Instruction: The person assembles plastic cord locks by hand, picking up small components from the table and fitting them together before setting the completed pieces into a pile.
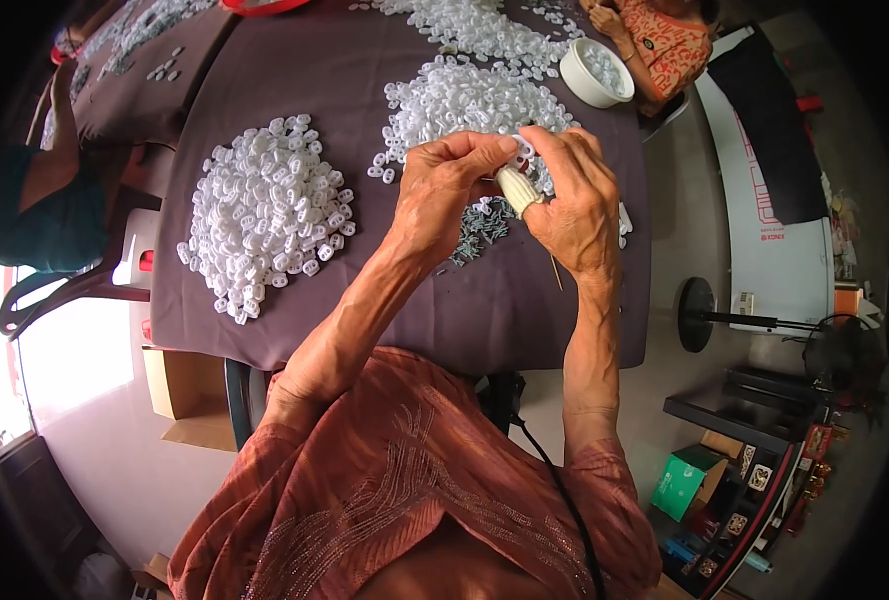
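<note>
Both my hands are raised together over the table, fingertips meeting at a small white plastic piece point(524, 147). My left hand point(443, 190) is closed, its thumb and forefinger pinched at the left of the piece. From the other side my right hand point(577, 195) closes on it; a ribbed cream finger cover point(519, 192) appears to sit on that thumb. A thin brown stick point(556, 272) shows below my right hand. Beneath the hands lies a small heap of grey-green pegs point(483, 228), partly hidden. Just beyond is a large heap of white oval two-holed pieces point(465, 105).
Another white heap point(265, 215) lies left on the brown-covered table point(525, 320). A white tub point(597, 73) stands far right, near a person in an orange patterned top point(673, 50). Another person point(35, 205) sits left. A fan stand point(697, 315) is at right.
</note>
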{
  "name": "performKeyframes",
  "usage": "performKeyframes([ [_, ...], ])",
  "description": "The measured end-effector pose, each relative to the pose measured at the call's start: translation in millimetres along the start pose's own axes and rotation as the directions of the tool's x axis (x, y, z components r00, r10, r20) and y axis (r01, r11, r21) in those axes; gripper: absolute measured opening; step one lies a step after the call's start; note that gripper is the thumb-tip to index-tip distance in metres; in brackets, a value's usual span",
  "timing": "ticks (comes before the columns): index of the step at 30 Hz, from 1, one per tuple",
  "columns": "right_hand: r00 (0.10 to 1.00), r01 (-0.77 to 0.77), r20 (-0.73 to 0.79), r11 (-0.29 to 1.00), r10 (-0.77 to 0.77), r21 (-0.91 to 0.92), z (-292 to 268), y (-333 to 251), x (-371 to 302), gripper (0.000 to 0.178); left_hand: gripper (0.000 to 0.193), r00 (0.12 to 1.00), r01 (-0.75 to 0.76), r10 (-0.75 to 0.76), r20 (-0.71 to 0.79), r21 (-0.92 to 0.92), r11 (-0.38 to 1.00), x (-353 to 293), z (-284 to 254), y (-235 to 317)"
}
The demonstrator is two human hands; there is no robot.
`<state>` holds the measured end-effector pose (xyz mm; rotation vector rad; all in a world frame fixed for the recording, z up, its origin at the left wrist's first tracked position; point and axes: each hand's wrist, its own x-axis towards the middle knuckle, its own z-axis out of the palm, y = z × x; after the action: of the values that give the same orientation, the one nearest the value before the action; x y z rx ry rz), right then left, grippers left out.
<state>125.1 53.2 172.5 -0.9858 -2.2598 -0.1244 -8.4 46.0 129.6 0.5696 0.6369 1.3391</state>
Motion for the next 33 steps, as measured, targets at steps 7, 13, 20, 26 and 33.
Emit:
performKeyframes([
  [7,0.999,-0.039,-0.011,0.999,0.039,-0.003,3,3,-4,0.041,0.018,1.0,0.019,-0.02,0.012,0.039,0.999,-2,0,1],
  [13,1.0,0.021,-0.009,1.0,-0.021,-0.003,1,7,-6,0.039,0.017,0.989,0.131,-0.128,0.072,-0.047,0.99,2,-3,4],
  [20,1.0,0.015,0.02,0.999,-0.014,-0.031,1,5,-8,0.042,0.017,0.997,0.051,-0.051,0.058,-0.008,0.999,1,-2,0],
  [26,0.998,0.028,0.064,0.999,-0.025,-0.043,2,7,-9,0.043,0.015,0.999,0.05,-0.05,0.017,0.002,0.999,2,-2,-5],
  [33,0.994,0.055,0.093,0.998,-0.051,-0.042,1,12,-9,0.042,0.016,0.999,0.034,-0.034,-0.017,0.001,0.999,1,1,-9],
])
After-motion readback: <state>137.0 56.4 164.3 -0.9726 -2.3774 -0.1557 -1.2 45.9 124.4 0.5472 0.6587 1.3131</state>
